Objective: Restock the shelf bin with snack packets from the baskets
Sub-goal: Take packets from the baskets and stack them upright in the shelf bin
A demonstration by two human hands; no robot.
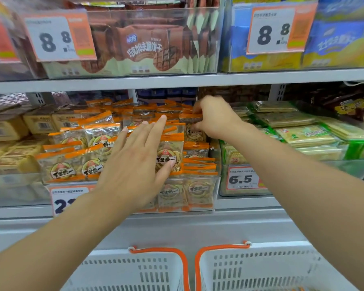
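I judge the snack packets (168, 156) light, crinkly and slippery, best pinched by a sealed orange edge. They heap the shelf bin (198, 198) past its front rim. My right hand (214, 118) pinches one near the back-right corner; my left hand (135, 160) lies flat, fingers straight, steadying the pile.

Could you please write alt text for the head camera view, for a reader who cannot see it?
A person's right hand pinches an orange-edged snack packet over a clear shelf bin heaped with the same packets, while the flat left hand rests on the pile. Two white baskets with orange handles stand below.
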